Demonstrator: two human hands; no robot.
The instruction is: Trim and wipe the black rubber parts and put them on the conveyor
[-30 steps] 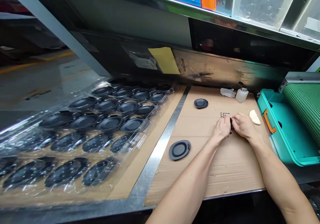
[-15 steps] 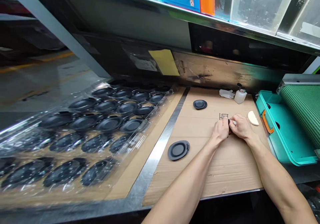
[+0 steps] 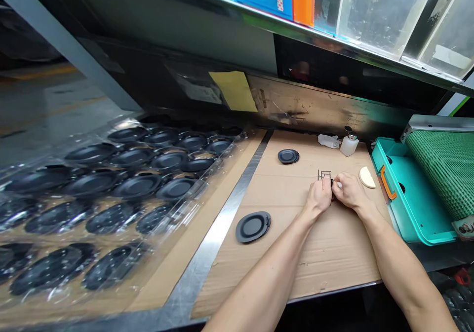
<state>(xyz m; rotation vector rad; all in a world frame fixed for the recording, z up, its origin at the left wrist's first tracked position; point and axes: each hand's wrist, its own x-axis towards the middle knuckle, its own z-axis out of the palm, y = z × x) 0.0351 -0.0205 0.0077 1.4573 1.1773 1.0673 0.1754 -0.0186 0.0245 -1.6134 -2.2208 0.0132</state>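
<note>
My left hand [image 3: 319, 194] and my right hand [image 3: 348, 190] meet over the cardboard sheet [image 3: 281, 258], fingers closed. Between their fingertips shows a bit of a small black part [image 3: 332, 182], mostly hidden, so its kind cannot be made out. To the left of my forearm lies a black oval plastic piece [image 3: 253, 227] with a ring-shaped recess and a small tab on its edge. A similar black piece [image 3: 288, 156] rests farther back. Just right of my right hand is a cream half-round pad [image 3: 367, 177].
A clear plastic tray [image 3: 185, 213] with many black pieces covers the left side. At the back stand a small white bottle [image 3: 349, 143] and a crumpled white wipe [image 3: 329, 141]. On the right are a teal bin [image 3: 418, 223] with an orange handle and a green conveyor belt [image 3: 440, 159].
The view has turned slightly, so most things on the table sit farther left. Both hands stay together at the same spot on the cardboard, fingers still closed on the small black part.
</note>
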